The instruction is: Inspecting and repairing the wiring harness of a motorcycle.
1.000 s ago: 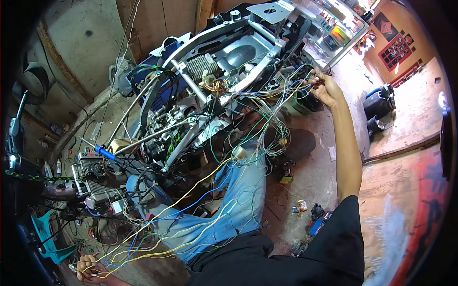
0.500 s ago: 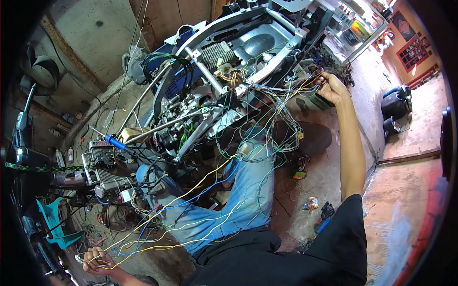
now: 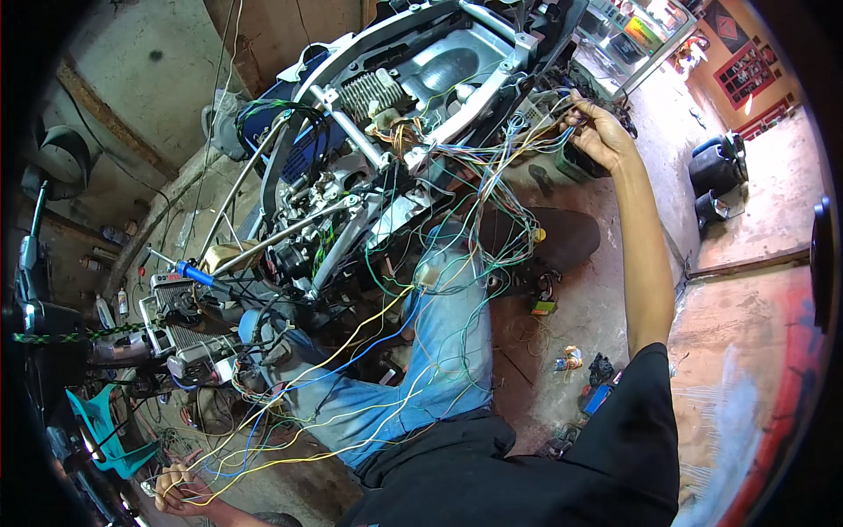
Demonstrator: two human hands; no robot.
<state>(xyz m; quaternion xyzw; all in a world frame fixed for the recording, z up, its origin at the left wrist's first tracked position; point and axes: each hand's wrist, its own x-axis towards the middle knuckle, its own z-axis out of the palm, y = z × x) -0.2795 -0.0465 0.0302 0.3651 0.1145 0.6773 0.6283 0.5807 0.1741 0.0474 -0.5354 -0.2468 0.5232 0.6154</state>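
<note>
At the lower left, my left hand (image 3: 180,490) is closed around the ends of several thin yellow wires (image 3: 329,428). A small pale connector (image 3: 148,487) sticks out beside its fingers. My right arm reaches far out, and my right hand (image 3: 601,136) pinches a bundle of multicoloured wires (image 3: 518,147) near the frame. This wiring harness runs from the stripped motorcycle frame (image 3: 356,140) to my right hand. Loops of green wire (image 3: 479,338) and a blue wire (image 3: 364,358) hang across my jeans. The wire ends inside both hands are hidden by the fingers.
A radiator (image 3: 193,327) and a blue-handled tool (image 3: 195,274) lie left of the frame. A turquoise plastic piece (image 3: 110,430) stands at the left. Black containers (image 3: 718,167) are at the right, and a glass cabinet (image 3: 637,39) stands far right. Small parts (image 3: 569,358) litter the floor.
The whole scene has shifted slightly left and up in view. Both hands keep hold of their wires; the right fingers have shifted slightly on the bundle.
</note>
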